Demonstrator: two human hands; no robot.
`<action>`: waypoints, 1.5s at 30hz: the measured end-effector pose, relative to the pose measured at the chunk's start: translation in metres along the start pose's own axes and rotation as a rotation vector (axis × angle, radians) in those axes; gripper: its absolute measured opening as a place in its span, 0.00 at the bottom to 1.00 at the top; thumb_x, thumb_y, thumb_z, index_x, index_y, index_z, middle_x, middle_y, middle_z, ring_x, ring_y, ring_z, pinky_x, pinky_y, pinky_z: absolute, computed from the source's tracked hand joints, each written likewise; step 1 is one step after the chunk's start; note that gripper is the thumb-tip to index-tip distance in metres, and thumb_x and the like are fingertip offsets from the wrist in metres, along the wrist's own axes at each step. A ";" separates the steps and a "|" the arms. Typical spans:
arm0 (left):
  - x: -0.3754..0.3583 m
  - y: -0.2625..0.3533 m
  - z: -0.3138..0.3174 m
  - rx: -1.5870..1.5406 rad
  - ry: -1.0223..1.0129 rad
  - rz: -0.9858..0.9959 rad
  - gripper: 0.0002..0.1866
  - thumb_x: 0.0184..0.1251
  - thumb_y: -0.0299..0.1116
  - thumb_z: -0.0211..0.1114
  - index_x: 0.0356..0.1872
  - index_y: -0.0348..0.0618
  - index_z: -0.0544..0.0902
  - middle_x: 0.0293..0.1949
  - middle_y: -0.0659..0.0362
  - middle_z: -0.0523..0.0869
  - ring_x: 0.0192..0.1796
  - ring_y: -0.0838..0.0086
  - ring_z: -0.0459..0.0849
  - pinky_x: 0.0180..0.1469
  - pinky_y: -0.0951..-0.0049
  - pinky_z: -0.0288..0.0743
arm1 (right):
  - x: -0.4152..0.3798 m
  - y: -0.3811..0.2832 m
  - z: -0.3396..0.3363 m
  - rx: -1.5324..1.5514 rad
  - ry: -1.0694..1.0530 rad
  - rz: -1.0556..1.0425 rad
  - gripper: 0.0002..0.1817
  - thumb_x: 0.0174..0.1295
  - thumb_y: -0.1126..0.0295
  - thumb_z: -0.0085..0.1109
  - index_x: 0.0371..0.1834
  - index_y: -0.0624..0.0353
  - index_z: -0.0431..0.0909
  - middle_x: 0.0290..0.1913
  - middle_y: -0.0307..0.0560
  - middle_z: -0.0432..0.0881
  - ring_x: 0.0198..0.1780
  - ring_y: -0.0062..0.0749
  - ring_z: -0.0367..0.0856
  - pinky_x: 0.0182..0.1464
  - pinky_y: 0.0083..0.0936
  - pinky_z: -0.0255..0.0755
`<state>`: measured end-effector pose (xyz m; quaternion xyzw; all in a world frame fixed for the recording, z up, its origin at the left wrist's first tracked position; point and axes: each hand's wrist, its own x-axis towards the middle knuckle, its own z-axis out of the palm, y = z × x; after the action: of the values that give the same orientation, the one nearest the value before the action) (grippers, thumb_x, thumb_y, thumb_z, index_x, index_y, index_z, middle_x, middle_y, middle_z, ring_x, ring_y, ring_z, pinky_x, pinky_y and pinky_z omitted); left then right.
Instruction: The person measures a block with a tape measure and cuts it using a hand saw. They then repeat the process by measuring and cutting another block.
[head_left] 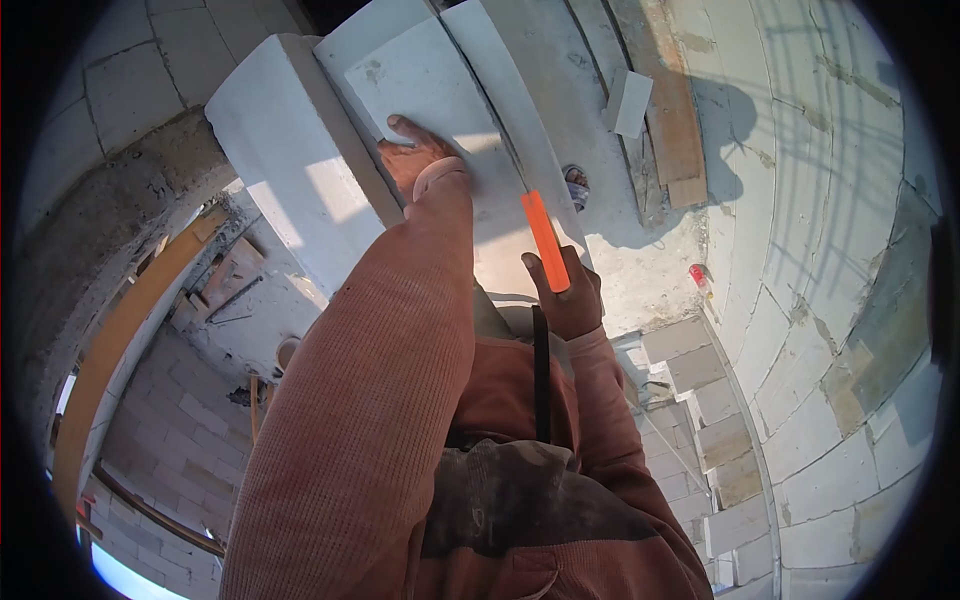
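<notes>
My left hand (415, 160) presses on a pale concrete block (420, 80), its thumb spread on the top face and its other fingers bent over the left edge. In my right hand (573, 300) is the orange handle of what looks like a hand saw (545, 240), with fingers wrapped round it. Its blade is seen nearly edge-on, in line with a dark narrow gap between the block and the pale slab (520, 90) to its right. A second large block (290, 150) stands left of my left hand.
Wooden boards (665, 100) lie at the upper right, with a small white block piece (630, 103) on them. A block wall (800, 200) curves along the right. Lower left, a long wooden plank (130, 340) runs beside debris. Stacked blocks (725, 440) are at the lower right.
</notes>
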<state>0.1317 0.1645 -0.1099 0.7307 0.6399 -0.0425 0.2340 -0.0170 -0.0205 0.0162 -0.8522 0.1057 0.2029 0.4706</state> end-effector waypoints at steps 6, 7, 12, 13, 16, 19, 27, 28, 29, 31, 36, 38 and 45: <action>-0.001 0.003 0.000 0.060 0.022 -0.003 0.38 0.76 0.66 0.43 0.49 0.34 0.80 0.48 0.44 0.85 0.53 0.51 0.84 0.61 0.49 0.74 | -0.103 0.055 -0.028 -0.141 -0.010 0.004 0.15 0.65 0.63 0.74 0.41 0.59 0.78 0.27 0.52 0.85 0.28 0.49 0.88 0.29 0.37 0.80; 0.000 0.000 -0.003 0.075 0.035 0.000 0.38 0.76 0.66 0.44 0.48 0.34 0.81 0.48 0.44 0.85 0.53 0.50 0.84 0.61 0.49 0.75 | -0.106 0.053 -0.032 -0.156 -0.039 0.024 0.15 0.65 0.63 0.74 0.41 0.59 0.77 0.28 0.52 0.86 0.29 0.50 0.89 0.29 0.38 0.81; -0.001 0.006 -0.007 -0.031 0.065 0.012 0.39 0.75 0.67 0.44 0.45 0.33 0.82 0.46 0.42 0.87 0.49 0.48 0.86 0.56 0.46 0.76 | 0.016 0.010 0.018 0.054 0.064 -0.098 0.16 0.66 0.63 0.73 0.37 0.63 0.76 0.23 0.51 0.81 0.25 0.48 0.85 0.28 0.32 0.76; -0.003 0.010 -0.008 -0.032 0.020 -0.014 0.39 0.75 0.67 0.44 0.44 0.33 0.81 0.46 0.42 0.87 0.49 0.48 0.86 0.56 0.46 0.76 | 0.008 0.011 0.021 0.041 0.093 -0.113 0.16 0.67 0.63 0.73 0.36 0.63 0.76 0.23 0.51 0.81 0.25 0.49 0.85 0.29 0.32 0.76; -0.005 0.003 -0.009 -0.054 0.036 0.009 0.39 0.75 0.67 0.45 0.46 0.32 0.80 0.44 0.45 0.84 0.50 0.51 0.84 0.58 0.49 0.75 | 0.004 0.013 0.027 -0.002 0.124 -0.135 0.17 0.67 0.63 0.73 0.36 0.62 0.75 0.22 0.51 0.80 0.26 0.50 0.85 0.30 0.33 0.76; -0.009 0.009 -0.014 -0.052 -0.018 -0.027 0.38 0.75 0.66 0.45 0.47 0.31 0.80 0.40 0.48 0.81 0.48 0.55 0.83 0.59 0.51 0.75 | -0.060 0.044 -0.004 -0.078 -0.002 0.037 0.13 0.67 0.65 0.72 0.35 0.61 0.78 0.26 0.50 0.85 0.28 0.47 0.87 0.31 0.35 0.77; -0.008 0.007 -0.019 0.030 -0.062 -0.022 0.38 0.76 0.67 0.42 0.43 0.34 0.76 0.42 0.45 0.82 0.47 0.51 0.84 0.54 0.50 0.77 | -0.012 0.032 0.004 -0.075 0.003 -0.007 0.15 0.68 0.63 0.72 0.31 0.60 0.76 0.21 0.47 0.80 0.21 0.41 0.82 0.27 0.32 0.74; -0.006 0.008 -0.017 0.070 -0.042 -0.009 0.37 0.77 0.66 0.43 0.45 0.33 0.77 0.42 0.45 0.82 0.47 0.53 0.84 0.56 0.50 0.76 | 0.023 0.006 0.011 -0.053 0.000 -0.016 0.17 0.68 0.62 0.72 0.30 0.59 0.74 0.20 0.47 0.78 0.20 0.39 0.80 0.26 0.31 0.72; 0.002 0.005 -0.006 0.075 -0.011 0.055 0.38 0.77 0.67 0.41 0.46 0.33 0.76 0.44 0.44 0.81 0.48 0.51 0.84 0.56 0.50 0.78 | 0.027 0.002 0.018 -0.012 0.045 -0.043 0.19 0.69 0.61 0.72 0.30 0.59 0.72 0.19 0.47 0.77 0.20 0.40 0.78 0.26 0.31 0.71; 0.008 -0.016 0.007 0.099 0.047 0.152 0.41 0.77 0.70 0.38 0.50 0.33 0.74 0.47 0.43 0.80 0.48 0.48 0.85 0.55 0.49 0.81 | 0.015 0.002 0.020 0.039 0.083 -0.065 0.20 0.69 0.61 0.71 0.29 0.59 0.71 0.19 0.47 0.75 0.19 0.42 0.76 0.26 0.31 0.70; -0.002 0.005 -0.018 -0.001 -0.149 0.018 0.39 0.79 0.67 0.38 0.51 0.32 0.74 0.50 0.42 0.79 0.51 0.48 0.85 0.56 0.49 0.82 | -0.043 0.036 0.007 -0.084 0.030 0.043 0.16 0.67 0.63 0.72 0.32 0.60 0.74 0.22 0.49 0.80 0.23 0.43 0.83 0.29 0.35 0.74; 0.001 -0.001 -0.019 0.013 -0.161 0.016 0.38 0.79 0.66 0.38 0.52 0.33 0.74 0.50 0.43 0.79 0.51 0.49 0.86 0.55 0.50 0.83 | -0.102 0.055 -0.013 -0.157 0.038 0.038 0.14 0.67 0.64 0.72 0.32 0.60 0.77 0.24 0.49 0.83 0.26 0.47 0.87 0.30 0.35 0.78; -0.006 0.008 -0.038 0.011 -0.203 -0.005 0.37 0.80 0.65 0.39 0.54 0.35 0.74 0.47 0.46 0.78 0.50 0.51 0.86 0.51 0.53 0.85 | 0.008 0.019 0.020 -0.117 0.063 -0.089 0.16 0.69 0.65 0.70 0.29 0.59 0.73 0.20 0.47 0.79 0.19 0.42 0.80 0.26 0.31 0.72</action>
<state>0.1296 0.1736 -0.0711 0.7224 0.6145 -0.1205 0.2935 -0.0220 -0.0141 -0.0111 -0.8880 0.0704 0.1610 0.4249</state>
